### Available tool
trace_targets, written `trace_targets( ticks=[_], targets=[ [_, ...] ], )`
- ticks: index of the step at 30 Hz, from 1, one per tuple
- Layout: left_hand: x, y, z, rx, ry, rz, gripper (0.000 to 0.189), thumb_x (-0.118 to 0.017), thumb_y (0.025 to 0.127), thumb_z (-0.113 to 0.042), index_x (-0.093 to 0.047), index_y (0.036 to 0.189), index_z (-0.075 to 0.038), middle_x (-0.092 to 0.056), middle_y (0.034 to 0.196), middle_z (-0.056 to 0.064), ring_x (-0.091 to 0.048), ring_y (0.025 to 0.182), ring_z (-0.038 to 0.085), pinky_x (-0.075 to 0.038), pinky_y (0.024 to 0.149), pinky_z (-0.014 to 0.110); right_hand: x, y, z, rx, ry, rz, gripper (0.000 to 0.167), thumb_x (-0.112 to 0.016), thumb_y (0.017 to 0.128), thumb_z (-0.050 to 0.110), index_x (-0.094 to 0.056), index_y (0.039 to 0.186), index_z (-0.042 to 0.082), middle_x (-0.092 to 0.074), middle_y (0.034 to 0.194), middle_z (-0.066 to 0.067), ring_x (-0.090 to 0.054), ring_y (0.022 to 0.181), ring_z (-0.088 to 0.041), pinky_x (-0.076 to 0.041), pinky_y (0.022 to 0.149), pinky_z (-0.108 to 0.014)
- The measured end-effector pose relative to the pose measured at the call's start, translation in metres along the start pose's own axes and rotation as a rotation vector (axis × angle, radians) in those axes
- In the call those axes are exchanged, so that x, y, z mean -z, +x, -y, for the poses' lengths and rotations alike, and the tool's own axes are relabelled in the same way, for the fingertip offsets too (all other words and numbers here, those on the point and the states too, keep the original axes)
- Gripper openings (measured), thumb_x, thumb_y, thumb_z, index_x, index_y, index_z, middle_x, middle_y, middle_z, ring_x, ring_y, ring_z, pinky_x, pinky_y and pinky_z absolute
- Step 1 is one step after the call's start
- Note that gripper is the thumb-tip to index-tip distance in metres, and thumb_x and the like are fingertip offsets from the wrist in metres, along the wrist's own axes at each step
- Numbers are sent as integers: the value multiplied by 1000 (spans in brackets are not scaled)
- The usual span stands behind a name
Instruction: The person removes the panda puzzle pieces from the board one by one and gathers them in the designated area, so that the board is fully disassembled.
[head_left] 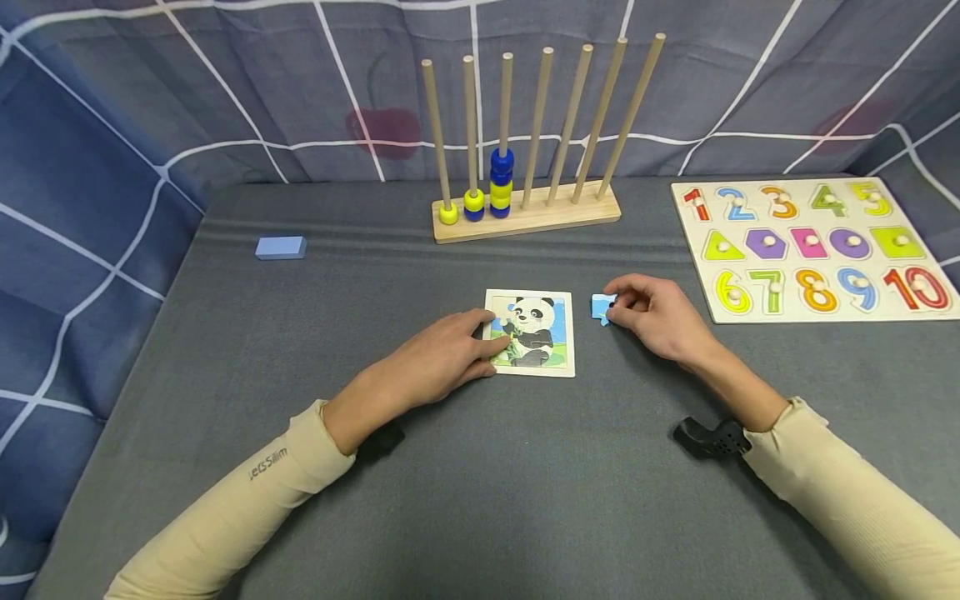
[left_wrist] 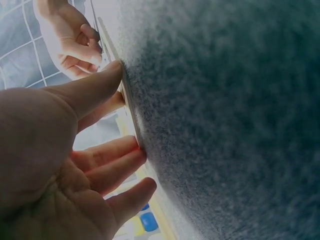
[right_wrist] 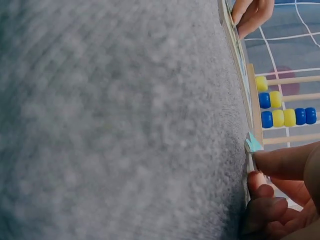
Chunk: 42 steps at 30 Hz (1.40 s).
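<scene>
A square jigsaw puzzle (head_left: pixel 534 333) with a panda picture and a pale frame lies flat at the middle of the table. My left hand (head_left: pixel 442 354) rests at its left side, fingers fairly straight, with one fingertip over the picture and others at the frame's edge. To the right of the puzzle, my right hand (head_left: pixel 656 317) pinches a small light-blue puzzle piece (head_left: pixel 600 307) between thumb and fingers, low over the table. In the right wrist view, the same piece (right_wrist: pixel 254 143) shows beyond a fingertip; part of it is hidden by the fingers.
Behind the puzzle stands a wooden peg rack (head_left: pixel 528 218) with several upright rods and blue and yellow beads. A board of number and shape pieces (head_left: pixel 817 250) lies at the right. One blue block (head_left: pixel 281 247) sits at the far left. Patterned cloth (head_left: pixel 300 92) hangs behind the table.
</scene>
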<state>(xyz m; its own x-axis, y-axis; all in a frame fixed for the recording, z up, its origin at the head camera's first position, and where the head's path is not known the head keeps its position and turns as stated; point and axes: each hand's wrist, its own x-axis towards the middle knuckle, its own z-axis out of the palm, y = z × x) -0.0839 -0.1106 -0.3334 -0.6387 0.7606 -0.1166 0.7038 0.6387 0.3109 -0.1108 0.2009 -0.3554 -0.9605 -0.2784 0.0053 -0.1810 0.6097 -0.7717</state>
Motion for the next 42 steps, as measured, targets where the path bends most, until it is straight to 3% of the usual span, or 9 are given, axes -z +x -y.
trace_targets(
  ticks=[16, 42],
  targets=[
    [-1, 0, 0, 5, -11, -1, 41, -60, 100, -26, -59, 139, -12, -48, 141, 22, -50, 126, 32, -42, 103, 47, 0, -2, 2, -1, -59, 10, 20, -68, 90, -1, -67, 109, -8, -60, 86, -12, -51, 70, -18, -39, 61, -23],
    [-1, -1, 1, 5, -41, -2, 41, -61, 100, -25, -60, 138, -11, -47, 142, 22, -46, 130, 33, -38, 107, 48, 3, -3, 9, -1, -29, 63, 21, -67, 92, 4, -68, 112, -2, -55, 80, -9, -46, 64, -19, -36, 56, -27]
  ],
)
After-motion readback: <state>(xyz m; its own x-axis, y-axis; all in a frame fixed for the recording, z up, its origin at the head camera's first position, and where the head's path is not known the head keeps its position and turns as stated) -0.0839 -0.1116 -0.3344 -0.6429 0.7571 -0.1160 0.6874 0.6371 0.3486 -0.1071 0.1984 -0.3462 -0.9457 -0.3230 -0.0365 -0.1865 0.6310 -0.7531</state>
